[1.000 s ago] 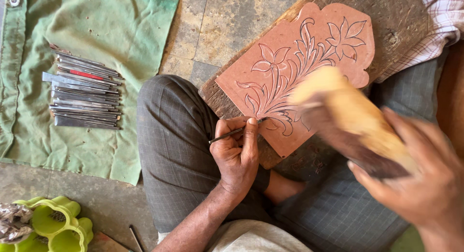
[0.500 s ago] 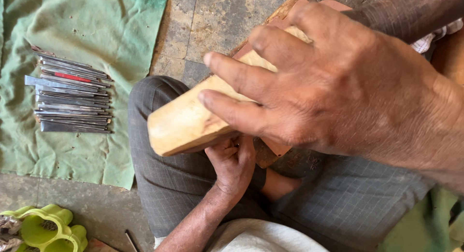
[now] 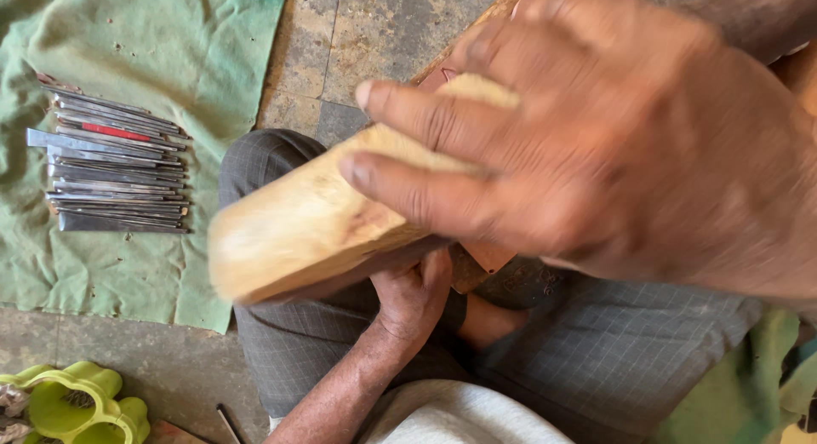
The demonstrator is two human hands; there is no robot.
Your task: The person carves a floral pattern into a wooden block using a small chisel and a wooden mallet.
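Right hand [image 3: 630, 146] grips pale wood block [image 3: 315, 223], raised, blurry. Left hand [image 3: 417, 295] below it, mostly hidden, grip unclear. Metal tools [image 3: 115, 176] lie on green cloth [image 3: 153, 61].

Pale wooden mallet [image 3: 306, 223] tilted above mostly hidden carved panel [image 3: 489, 255].

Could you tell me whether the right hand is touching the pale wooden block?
Touching. The head view shows the right hand wrapped over the wooden block, with its fingers lying flat across the block's top face and no gap between them.
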